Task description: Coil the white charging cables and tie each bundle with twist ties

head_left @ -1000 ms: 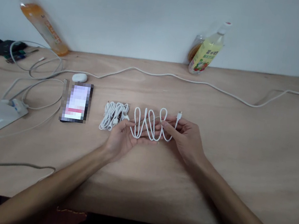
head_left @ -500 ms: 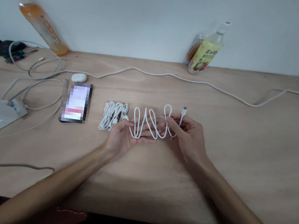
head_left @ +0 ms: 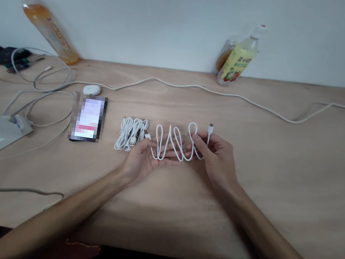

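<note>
fingers of left hand point(head_left: 142, 160) and right hand point(head_left: 222, 162) are pinching a white cable point(head_left: 175, 146) near either end, its loops spanning between them, paralleling the desk's front edge point(head_left: 155, 247).

Near the back edge of the tabletop point(head_left: 298, 174), an orange bottle point(head_left: 46, 28) is standing toward the left, a yellow-labelled bottle point(head_left: 239, 62) is standing right of the middle, and a pale cable point(head_left: 238, 96) is running before both. A phone point(head_left: 89, 119) is lying in front of a white case point(head_left: 92, 89).
</note>
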Motion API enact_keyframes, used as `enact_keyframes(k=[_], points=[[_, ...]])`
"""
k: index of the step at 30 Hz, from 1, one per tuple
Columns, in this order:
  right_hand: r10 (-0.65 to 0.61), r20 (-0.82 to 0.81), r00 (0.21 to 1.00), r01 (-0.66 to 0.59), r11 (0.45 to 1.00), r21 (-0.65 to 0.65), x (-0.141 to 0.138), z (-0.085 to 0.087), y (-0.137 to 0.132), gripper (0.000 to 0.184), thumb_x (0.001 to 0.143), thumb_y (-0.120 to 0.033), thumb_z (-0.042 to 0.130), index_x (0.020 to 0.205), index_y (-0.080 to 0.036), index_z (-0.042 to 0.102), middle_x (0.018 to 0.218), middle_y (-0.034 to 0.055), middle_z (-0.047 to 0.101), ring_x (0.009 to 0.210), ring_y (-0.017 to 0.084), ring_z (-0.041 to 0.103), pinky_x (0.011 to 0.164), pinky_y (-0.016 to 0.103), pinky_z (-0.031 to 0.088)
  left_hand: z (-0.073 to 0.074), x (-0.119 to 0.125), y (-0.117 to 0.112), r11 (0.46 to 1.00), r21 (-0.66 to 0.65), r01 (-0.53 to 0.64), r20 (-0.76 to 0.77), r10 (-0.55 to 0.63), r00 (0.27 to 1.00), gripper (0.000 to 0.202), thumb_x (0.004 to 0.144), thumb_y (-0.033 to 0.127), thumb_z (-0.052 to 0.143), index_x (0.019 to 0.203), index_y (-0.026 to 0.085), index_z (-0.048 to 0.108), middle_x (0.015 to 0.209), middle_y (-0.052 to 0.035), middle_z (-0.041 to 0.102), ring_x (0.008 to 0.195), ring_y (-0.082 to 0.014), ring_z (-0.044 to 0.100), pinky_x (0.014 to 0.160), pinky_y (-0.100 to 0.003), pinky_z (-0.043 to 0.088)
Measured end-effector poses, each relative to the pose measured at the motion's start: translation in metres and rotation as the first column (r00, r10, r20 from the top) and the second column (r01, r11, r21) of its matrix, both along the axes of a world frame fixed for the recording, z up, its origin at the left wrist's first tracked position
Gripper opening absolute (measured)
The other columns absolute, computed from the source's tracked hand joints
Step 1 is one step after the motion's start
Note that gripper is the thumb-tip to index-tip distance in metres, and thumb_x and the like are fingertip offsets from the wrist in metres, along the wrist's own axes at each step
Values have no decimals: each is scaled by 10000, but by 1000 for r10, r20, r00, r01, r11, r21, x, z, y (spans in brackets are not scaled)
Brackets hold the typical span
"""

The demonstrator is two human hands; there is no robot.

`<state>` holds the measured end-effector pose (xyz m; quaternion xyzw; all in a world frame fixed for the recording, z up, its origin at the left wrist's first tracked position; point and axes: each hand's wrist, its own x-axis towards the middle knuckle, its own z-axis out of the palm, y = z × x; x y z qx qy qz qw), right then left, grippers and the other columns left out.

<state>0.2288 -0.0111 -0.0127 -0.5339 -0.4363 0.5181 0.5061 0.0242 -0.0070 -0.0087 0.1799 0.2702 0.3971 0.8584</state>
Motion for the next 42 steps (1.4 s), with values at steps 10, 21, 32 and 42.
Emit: enact_keyframes(k=[10,21,32,42], points=[[26,-15,1000,-26,1000,18,-1,2,-1,405,841,-607,876,923,-214,818,770,41,788,660,189,727,665,349,632,2,2,0,1000,22,-3,-67,4,998,668,951,154,462,1606,108,583,1386,-205,803,1326,-407,758,1156,-617,574],[4,-59,998,-3,1000,8,-2,2,0,401,802,-579,908,896,-194,848,753,37,795,614,152,676,606,300,574,6,2,-1,1000,-9,-14,-38,14,999,678,934,170,483,1599,85,582,1418,-228,781,1346,-440,738,1164,-681,552],[-2,-77,997,1,1000,-10,-2,3,0,478,837,-665,861,853,-188,833,749,58,814,598,170,720,636,315,612,3,2,-1,999,-21,-50,-28,49,998,658,942,176,464,1577,73,602,1402,-231,789,1381,-436,719,1184,-677,538],[-26,-100,995,24,999,-22,-1,2,1,564,828,-736,853,900,-177,821,780,85,840,621,200,771,639,327,645,3,1,-2,998,-18,-52,8,53,999,658,919,175,467,1545,54,632,1408,-241,784,1403,-457,700,1201,-704,512]])
